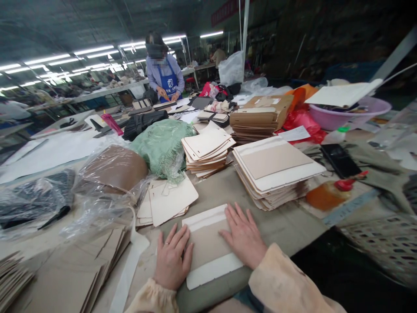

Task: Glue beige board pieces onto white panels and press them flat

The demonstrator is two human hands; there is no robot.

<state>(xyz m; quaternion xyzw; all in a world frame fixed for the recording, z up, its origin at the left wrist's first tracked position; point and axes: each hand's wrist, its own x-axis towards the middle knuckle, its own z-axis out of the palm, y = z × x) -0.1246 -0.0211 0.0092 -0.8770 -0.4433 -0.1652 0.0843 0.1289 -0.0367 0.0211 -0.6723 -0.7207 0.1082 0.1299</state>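
A flat panel (210,243), tan across the middle with white strips along its far and near sides, lies on the cloth-covered table before me. My left hand (172,256), a ring on one finger, rests on the panel's left edge with its fingers stretched out. On the right edge lies my right hand (243,234), flat, fingers spread. Beyond it stands a stack of similar tan and white panels (276,165). Several cream rounded-corner pieces (172,198) lie past my left hand, and a taller stack of cream pieces (208,148) sits behind them.
Brown cardboard sheets (65,278) and a white strip (125,265) lie to the left. At right are a bottle of amber liquid (327,193), a black phone (340,160) and a purple basin (352,115). Green fabric (161,145) lies mid-table. A co-worker (166,74) stands across the table.
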